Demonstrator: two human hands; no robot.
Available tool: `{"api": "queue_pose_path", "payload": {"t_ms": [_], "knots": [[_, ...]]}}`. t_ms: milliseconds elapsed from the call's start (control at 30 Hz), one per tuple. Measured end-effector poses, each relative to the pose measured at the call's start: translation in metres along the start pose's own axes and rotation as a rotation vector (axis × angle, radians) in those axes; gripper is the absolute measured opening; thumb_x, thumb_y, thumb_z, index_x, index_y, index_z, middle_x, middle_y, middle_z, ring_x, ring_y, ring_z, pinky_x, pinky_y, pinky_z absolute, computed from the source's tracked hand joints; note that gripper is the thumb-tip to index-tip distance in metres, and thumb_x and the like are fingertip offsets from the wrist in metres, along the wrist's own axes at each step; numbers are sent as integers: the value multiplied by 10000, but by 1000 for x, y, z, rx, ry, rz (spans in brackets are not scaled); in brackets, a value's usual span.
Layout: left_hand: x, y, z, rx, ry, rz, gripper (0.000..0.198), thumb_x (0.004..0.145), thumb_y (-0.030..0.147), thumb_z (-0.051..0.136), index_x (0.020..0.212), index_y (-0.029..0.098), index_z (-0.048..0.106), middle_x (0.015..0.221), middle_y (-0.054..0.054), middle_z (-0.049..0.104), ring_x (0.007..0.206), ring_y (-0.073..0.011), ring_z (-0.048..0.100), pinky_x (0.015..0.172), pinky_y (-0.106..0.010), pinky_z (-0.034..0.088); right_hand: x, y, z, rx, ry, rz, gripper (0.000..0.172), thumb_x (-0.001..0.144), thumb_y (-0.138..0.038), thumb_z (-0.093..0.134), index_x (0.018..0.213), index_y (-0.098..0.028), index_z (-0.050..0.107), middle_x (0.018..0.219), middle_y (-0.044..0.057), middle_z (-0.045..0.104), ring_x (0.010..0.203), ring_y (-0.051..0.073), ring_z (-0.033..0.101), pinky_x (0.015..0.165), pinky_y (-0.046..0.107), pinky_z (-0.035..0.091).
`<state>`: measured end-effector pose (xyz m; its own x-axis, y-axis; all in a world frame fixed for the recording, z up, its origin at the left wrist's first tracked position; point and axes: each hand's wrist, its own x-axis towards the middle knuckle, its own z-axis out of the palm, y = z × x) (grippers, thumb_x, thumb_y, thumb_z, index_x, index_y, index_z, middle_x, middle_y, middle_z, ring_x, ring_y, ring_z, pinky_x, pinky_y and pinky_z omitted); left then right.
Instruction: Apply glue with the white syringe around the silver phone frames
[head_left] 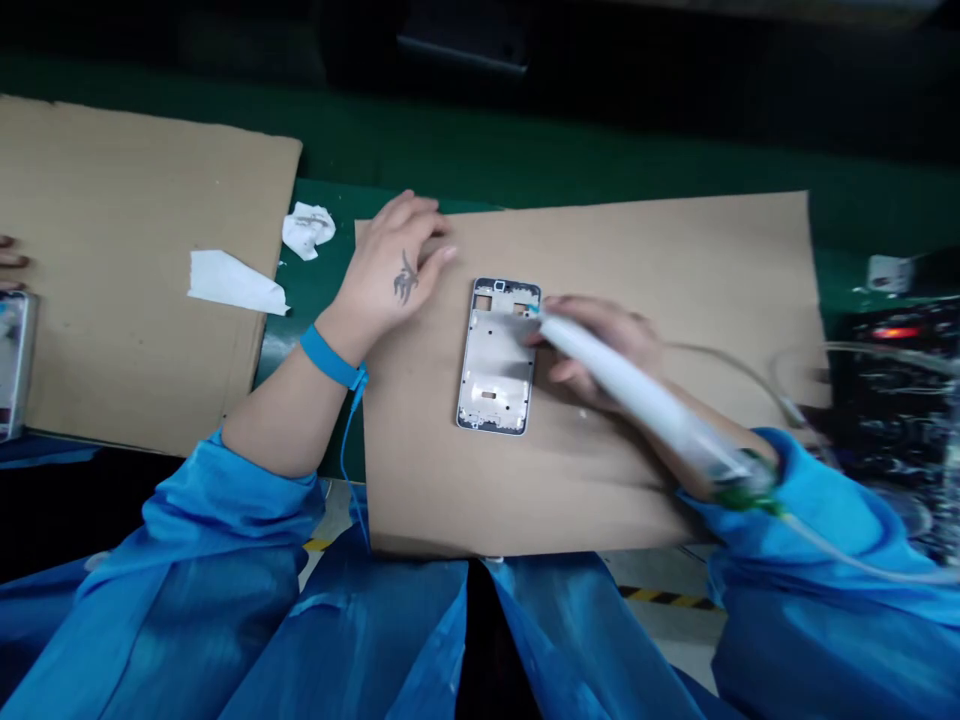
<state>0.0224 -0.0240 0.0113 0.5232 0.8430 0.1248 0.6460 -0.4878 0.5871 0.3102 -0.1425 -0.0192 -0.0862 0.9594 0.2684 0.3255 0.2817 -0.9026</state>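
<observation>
- Head view: beneath your work runs the green bench (420,140), with a wide cardboard sheet (697,260) directly in front of you.
- To your left lies a second cardboard piece (135,200), a co-worker's fingers (11,262) at its outer edge.
- The long white dispenser (637,375) slants from your right forearm toward the middle; motion blurs it, so any lettering there cannot be read.
- Your right hand (626,328) wraps the dispenser near its front end, fingers closed around the barrel.
- Your left hand (397,255) is palm down at the sheet's far left corner, thumb spread from loosely bent fingers, a dark design on its back.
- The phone frame (499,365) lies flat on the sheet between your hands, just left of the right-hand grip and well clear of your left fingertips; its fine markings are too small to read.
- A blue wristband (328,357) circles your left wrist.
- The dispenser's blue tip (534,309) is at the frame's upper right edge; whether it touches, you cannot tell.
</observation>
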Motion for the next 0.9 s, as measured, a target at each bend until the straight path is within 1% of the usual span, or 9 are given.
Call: {"api": "queue_pose_path", "payload": {"t_ms": [133, 267, 333, 433, 533, 667, 733, 800, 900], "knots": [[2, -14, -4, 95, 7, -21, 589, 1094, 644, 465, 1490, 291, 720, 1725, -106, 622, 1752, -397, 412, 1468, -633, 341, 3, 6, -1, -276, -52, -193, 571, 934, -697, 887, 1370, -346, 773, 1105, 52, 899, 931, 309, 891, 827, 444, 734], [1, -13, -3, 123, -21, -29, 547, 1097, 505, 429, 1502, 252, 696, 1755, -117, 601, 1763, -391, 404, 1459, -634, 351, 48, 40, -21, -437, 186, -65, 570, 899, -628, 932, 1375, -358, 773, 1134, 33, 893, 889, 285, 843, 827, 418, 696], [0, -13, -1, 139, -21, -23, 532, 1108, 509, 434, 1512, 271, 685, 1776, -97, 583, 1773, -387, 385, 1464, -647, 336, 87, 66, -44, -466, 378, -40, 496, 835, -471, 1002, 1264, -338, 790, 915, -8, 855, 687, 223, 704, 738, 334, 609], [-1, -13, 0, 171, -49, -4, 590, 1102, 644, 547, 1559, 292, 677, 1828, -86, 522, 1795, -435, 317, 1474, -699, 277, 143, 95, -84, -521, 720, 126, 442, 681, -106, 1019, 875, -330, 693, 480, -162, 397, 486, 144, 281, 626, 278, 418], [-2, -14, 2, 194, -96, 15, 771, 1026, 779, 700, 1614, 281, 680, 1870, -122, 449, 1801, -512, 246, 1482, -737, 203, 170, 99, -106, -569, 824, 199, 473, 752, 9, 892, 828, -337, 579, 484, -179, 263, 493, 153, 299, 665, 309, 398], [-1, -13, 7, 231, -111, 20, 838, 1010, 756, 769, 1664, 246, 654, 1880, -175, 410, 1797, -544, 221, 1474, -752, 176, 169, 78, -76, -687, 619, 179, 407, 917, -115, 810, 1307, -204, 736, 914, 101, 805, 926, 291, 758, 984, 424, 531], [-1, -12, 10, 253, -99, 19, 837, 1012, 731, 784, 1669, 230, 650, 1871, -197, 416, 1790, -556, 230, 1466, -760, 176, 174, 69, -44, -723, 364, 169, 541, 990, -206, 735, 1528, -190, 688, 1215, 194, 839, 1165, 371, 789, 1100, 518, 568], [-1, -13, 14, 266, -78, 25, 826, 1016, 731, 777, 1662, 231, 656, 1864, -203, 422, 1783, -560, 243, 1457, -766, 190, 191, 64, -11, -691, 161, 127, 575, 996, -262, 715, 1570, -264, 677, 1406, 144, 814, 1300, 379, 770, 1153, 542, 601], [-2, -16, 17, 284, -59, 39, 816, 1018, 737, 767, 1651, 233, 666, 1854, -205, 438, 1774, -564, 263, 1444, -782, 208, 230, 64, 23, -641, 14, 95, 641, 1022, -301, 665, 1658, -257, 599, 1537, 139, 761, 1371, 398, 746, 1215, 592, 588]]}}
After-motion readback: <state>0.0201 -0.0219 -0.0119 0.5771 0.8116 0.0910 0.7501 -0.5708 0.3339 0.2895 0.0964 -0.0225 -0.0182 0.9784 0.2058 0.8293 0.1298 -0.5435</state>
